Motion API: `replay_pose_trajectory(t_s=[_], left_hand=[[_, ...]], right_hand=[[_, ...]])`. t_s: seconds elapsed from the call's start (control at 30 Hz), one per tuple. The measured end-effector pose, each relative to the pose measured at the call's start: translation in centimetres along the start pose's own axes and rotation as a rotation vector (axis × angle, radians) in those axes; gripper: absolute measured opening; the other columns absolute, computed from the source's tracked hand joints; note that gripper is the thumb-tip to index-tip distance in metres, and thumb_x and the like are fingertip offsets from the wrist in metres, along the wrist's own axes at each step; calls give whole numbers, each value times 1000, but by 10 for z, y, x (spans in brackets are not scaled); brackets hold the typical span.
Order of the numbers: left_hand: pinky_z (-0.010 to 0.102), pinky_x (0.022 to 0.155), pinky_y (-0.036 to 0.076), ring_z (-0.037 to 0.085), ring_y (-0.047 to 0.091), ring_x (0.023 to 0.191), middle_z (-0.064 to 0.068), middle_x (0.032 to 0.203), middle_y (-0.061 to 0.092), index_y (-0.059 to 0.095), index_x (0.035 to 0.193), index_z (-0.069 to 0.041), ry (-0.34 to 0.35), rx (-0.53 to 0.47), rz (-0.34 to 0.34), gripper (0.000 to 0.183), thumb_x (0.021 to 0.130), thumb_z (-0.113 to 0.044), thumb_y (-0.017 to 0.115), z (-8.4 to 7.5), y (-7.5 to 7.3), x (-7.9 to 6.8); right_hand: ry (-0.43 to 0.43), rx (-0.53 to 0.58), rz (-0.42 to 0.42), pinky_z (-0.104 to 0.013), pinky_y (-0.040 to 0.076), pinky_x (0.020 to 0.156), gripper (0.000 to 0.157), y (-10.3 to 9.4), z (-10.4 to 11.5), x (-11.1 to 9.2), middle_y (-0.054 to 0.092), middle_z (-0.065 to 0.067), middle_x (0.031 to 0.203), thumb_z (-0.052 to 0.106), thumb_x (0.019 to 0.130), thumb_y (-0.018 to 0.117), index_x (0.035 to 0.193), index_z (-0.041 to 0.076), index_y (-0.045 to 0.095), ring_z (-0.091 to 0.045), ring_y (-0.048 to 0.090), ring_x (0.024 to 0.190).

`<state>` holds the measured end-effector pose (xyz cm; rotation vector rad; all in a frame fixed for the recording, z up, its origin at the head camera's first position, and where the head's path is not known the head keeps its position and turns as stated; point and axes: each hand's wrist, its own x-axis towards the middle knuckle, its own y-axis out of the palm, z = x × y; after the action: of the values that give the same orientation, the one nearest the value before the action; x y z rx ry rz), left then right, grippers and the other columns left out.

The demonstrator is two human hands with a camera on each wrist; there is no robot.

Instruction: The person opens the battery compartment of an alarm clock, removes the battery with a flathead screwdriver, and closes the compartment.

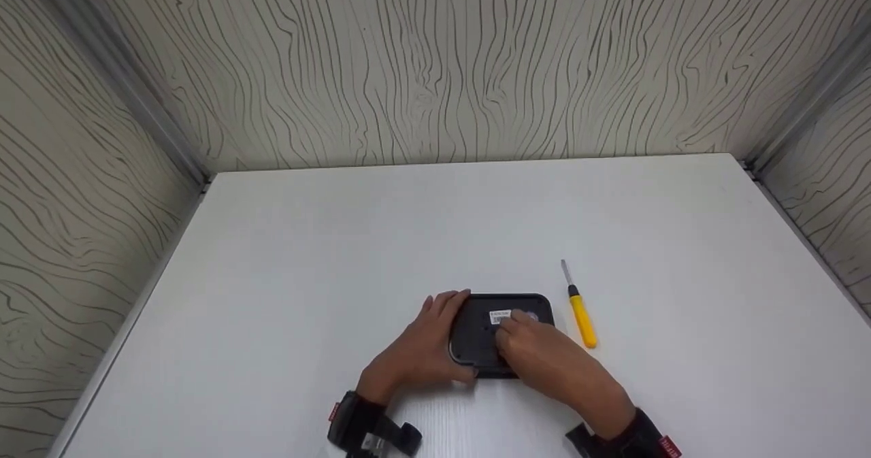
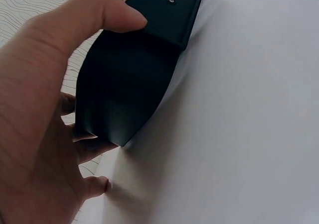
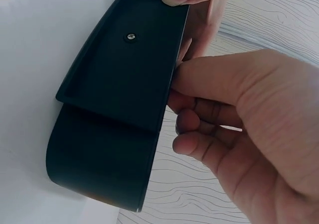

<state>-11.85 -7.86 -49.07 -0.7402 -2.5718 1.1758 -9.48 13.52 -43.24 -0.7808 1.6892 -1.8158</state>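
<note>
A black plastic case with rounded corners lies on the white table, a white barcode label on its upward face. My left hand grips its left end, thumb on the near side and fingers round the far side. On the upward face, near the label, rest the bunched fingertips of my right hand. The right wrist view shows that thumb against the case's edge and the other fingers curled; whether they pinch anything small is hidden. A screw sits in the case's recessed side.
A screwdriver with a yellow handle lies just right of the case, its tip pointing away from me. Wood-grain panels stand along the back and both sides of the white table.
</note>
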Motion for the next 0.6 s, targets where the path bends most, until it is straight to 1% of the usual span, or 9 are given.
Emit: replay_pose_trajectory(t_s=[0.23,0.37,0.6], left_hand=[[46,124,13,16,37,140,3,152,33,19,155,-16,0,-1,1,115,63,-48,81,0,0,1],[46,124,14,17,37,140,4,152,33,20,155,-15,6,13,1,115,63,-49,80,0,0,2],[48,124,15,18,37,140,4,151,34,20,155,-14,14,11,-6,116,63,-50,81,-1,0,0]], right_hand=[[34,-11,37,-28,58,81,18,1,0,-1,65,-8,92,4,83,71,100,2,69,-17,53,82],[44,-6,56,-29,58,83,20,1,0,-1,64,-9,94,4,82,72,102,2,68,-18,53,84],[2,-76,-22,-26,59,73,11,-2,4,0,69,-5,88,4,81,73,92,6,75,-16,56,79]])
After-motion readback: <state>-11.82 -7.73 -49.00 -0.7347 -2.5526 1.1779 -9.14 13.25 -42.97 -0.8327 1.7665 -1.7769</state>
